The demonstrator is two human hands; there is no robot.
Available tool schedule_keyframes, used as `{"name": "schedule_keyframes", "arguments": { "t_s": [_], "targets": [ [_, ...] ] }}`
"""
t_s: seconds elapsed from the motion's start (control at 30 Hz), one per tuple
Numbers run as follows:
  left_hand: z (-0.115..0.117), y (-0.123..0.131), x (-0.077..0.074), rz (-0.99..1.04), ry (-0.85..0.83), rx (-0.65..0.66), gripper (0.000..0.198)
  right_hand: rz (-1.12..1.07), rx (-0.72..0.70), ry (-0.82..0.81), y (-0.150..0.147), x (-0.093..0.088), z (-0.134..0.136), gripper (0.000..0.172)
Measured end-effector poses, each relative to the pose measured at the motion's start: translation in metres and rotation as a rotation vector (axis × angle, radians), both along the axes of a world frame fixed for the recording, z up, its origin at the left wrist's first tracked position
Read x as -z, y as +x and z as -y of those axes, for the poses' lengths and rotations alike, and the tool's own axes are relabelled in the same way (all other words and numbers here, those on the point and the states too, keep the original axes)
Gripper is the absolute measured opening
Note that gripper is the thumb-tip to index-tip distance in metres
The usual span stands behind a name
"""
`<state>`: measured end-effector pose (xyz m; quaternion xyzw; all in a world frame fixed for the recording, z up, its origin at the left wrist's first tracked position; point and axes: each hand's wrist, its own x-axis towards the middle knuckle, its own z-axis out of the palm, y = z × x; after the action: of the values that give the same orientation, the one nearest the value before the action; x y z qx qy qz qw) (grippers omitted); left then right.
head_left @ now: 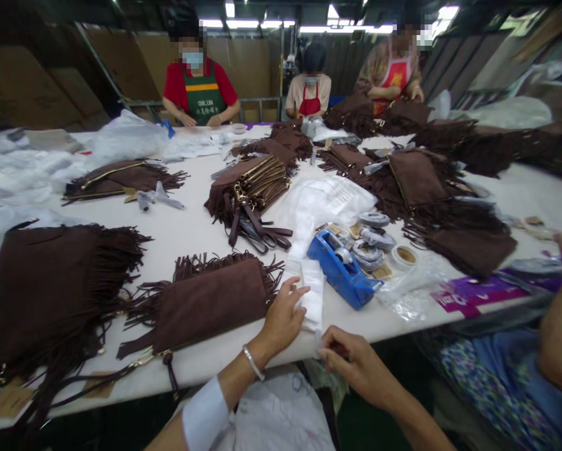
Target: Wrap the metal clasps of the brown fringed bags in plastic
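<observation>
Head view: your left hand (282, 313), fingers loosely apart, is over the white strip (313, 285) on the table (196, 228) beside the dispenser (342, 275); your right hand (349, 357) pinches a pale tab (318, 339).

Green apron (204, 100) beyond the table's (191, 219) far edge, facing you: looks like "OWLLIN", characters below too blurred. Purple packet (482, 295), your near edge, right: white lettering, can't make it out.
</observation>
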<state>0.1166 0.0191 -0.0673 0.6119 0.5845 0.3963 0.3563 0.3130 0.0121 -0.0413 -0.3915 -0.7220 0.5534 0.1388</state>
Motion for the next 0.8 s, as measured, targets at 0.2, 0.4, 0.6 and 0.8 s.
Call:
{"name": "schedule_keyframes", "arguments": {
  "t_s": [0.2, 0.4, 0.6, 0.8],
  "targets": [
    [0.056, -0.039, -0.026, 0.611, -0.347, 0.197, 0.04, -0.267, 0.003, -0.396, -0.031, 0.0, -0.002, 0.023],
    [0.084, -0.055, -0.01, 0.652, -0.467, -0.095, 0.027, -0.272, 0.093, -0.4, -0.059, 0.014, 0.002, 0.032],
    [0.109, -0.069, -0.009, 0.355, -0.315, -0.204, 0.019, -0.16, 0.167, -0.196, -0.095, 0.016, 0.019, 0.03],
    [0.152, -0.099, -0.001, 0.258, -0.317, -0.247, 0.034, -0.02, 0.051, 0.028, -0.144, 0.019, 0.039, 0.038]
  ]
}}
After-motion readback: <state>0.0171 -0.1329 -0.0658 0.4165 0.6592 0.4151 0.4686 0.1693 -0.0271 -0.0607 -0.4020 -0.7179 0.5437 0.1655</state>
